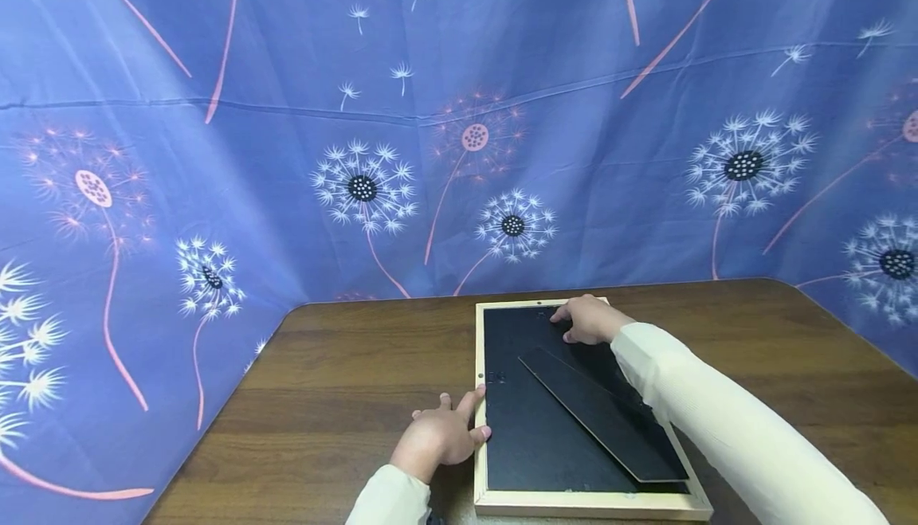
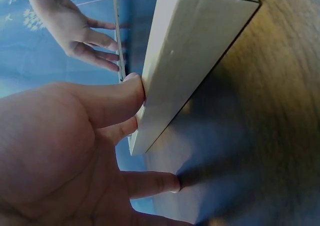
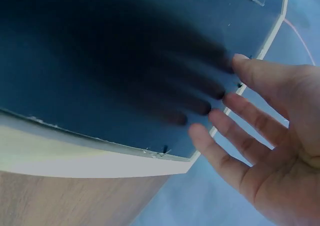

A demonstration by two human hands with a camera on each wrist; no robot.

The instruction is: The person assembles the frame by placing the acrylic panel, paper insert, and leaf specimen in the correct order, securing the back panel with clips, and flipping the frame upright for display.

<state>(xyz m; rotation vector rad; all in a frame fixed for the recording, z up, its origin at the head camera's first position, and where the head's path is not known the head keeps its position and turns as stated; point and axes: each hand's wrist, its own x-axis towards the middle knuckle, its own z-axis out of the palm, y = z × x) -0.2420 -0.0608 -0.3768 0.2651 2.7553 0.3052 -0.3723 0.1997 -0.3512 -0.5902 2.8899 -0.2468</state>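
A picture frame with a pale wooden rim (image 1: 481,461) lies back up on the table. Its black backing board (image 1: 531,429) bears a long black easel leg (image 1: 610,421), slanting toward the near right corner. At the left rim is my left hand (image 1: 439,437), thumb and a finger touching the wood; in the left wrist view its other fingers reach straight down to the tabletop. My right hand (image 1: 591,320) is at the board's far end, and its fingertips (image 3: 197,132) touch the board near the edge, fingers spread and nearly straight.
A brown wood-grain table (image 1: 344,381) carries the frame. Behind it and along both sides hangs a blue cloth (image 1: 272,190) printed with dandelions. Small dark metal tabs (image 1: 496,378) show along the board's edge.
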